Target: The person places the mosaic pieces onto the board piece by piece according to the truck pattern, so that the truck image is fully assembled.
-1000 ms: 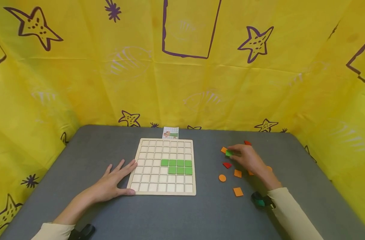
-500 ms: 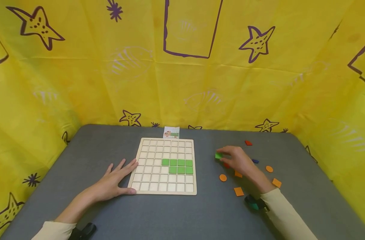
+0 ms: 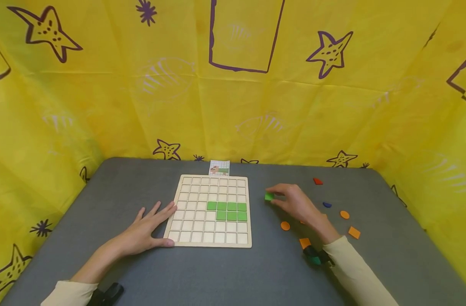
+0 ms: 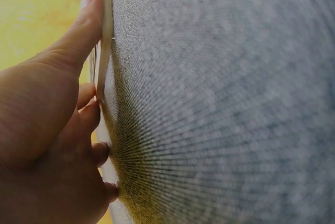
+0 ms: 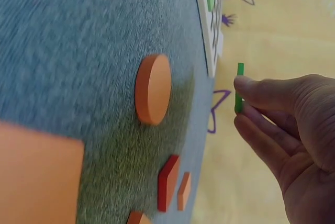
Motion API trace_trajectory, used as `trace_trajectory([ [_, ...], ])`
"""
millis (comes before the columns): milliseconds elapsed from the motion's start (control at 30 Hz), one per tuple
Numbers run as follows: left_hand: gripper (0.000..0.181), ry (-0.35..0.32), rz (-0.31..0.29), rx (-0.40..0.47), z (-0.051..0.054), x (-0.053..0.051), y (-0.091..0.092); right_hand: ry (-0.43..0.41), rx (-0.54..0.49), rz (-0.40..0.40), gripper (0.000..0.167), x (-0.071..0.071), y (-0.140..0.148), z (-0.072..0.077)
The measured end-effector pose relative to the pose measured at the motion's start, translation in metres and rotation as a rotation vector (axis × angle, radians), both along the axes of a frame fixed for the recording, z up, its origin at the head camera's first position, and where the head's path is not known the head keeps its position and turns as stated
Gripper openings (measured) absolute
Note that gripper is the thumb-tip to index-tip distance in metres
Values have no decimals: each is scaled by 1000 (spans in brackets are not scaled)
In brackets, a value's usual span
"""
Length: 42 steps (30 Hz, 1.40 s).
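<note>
A pale wooden grid board [image 3: 194, 238] lies on the grey table, two rows of green square tiles [image 3: 231, 206] set in its right half. My left hand [image 3: 141, 236] is spread at the board's left side, thumb by the near corner and fingertips touching the edge; the left wrist view shows the thumb [image 4: 84, 25] against that edge. Right of the board, my right hand [image 3: 296, 206] pinches a green square tile [image 3: 269, 196] between thumb and fingers. The right wrist view shows this tile [image 5: 239, 88] edge-on, raised off the table.
Loose pieces lie around and beyond my right hand: an orange disc [image 3: 285, 226], orange squares [image 3: 354, 232], a second orange disc [image 3: 345, 214], a blue piece [image 3: 327, 205] and a red piece [image 3: 318, 181]. A small picture card [image 3: 219, 168] lies behind the board. Yellow cloth [image 3: 233, 106] encloses the table.
My right hand has picked the green tile out from among the loose pieces and carried it left toward the board. The left hand has stayed at the board's edge.
</note>
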<state>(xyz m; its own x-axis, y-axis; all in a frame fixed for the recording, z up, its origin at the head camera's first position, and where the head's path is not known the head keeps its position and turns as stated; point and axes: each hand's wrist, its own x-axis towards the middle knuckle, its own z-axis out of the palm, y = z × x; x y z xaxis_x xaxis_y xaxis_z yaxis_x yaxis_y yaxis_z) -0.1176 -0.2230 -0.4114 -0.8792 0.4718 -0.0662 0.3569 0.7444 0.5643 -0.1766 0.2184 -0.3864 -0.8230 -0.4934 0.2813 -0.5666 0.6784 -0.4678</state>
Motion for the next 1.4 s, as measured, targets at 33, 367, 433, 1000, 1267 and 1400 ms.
trace_trajectory([
  [33, 103, 0, -1, 0, 0, 0, 0, -7, -1, 1, 33, 0, -2, 0],
  [367, 102, -1, 2, 8, 0, 0, 0, -30, -5, 20, 33, 2, -23, 3],
  [433, 102, 1, 1, 9, 1, 1, 0, -34, -8, 32, 33, 2, -28, 3],
  [1000, 102, -17, 8, 22, 3, 2, 1, -82, -24, 106, 32, 5, -75, -1],
  [1267, 101, -10, 7, 22, 3, 2, 1, -103, -7, 153, 30, 6, -96, 0],
  [1400, 101, -12, 5, 24, 2, 1, 1, -98, 1, 170, 30, 6, -105, -2],
])
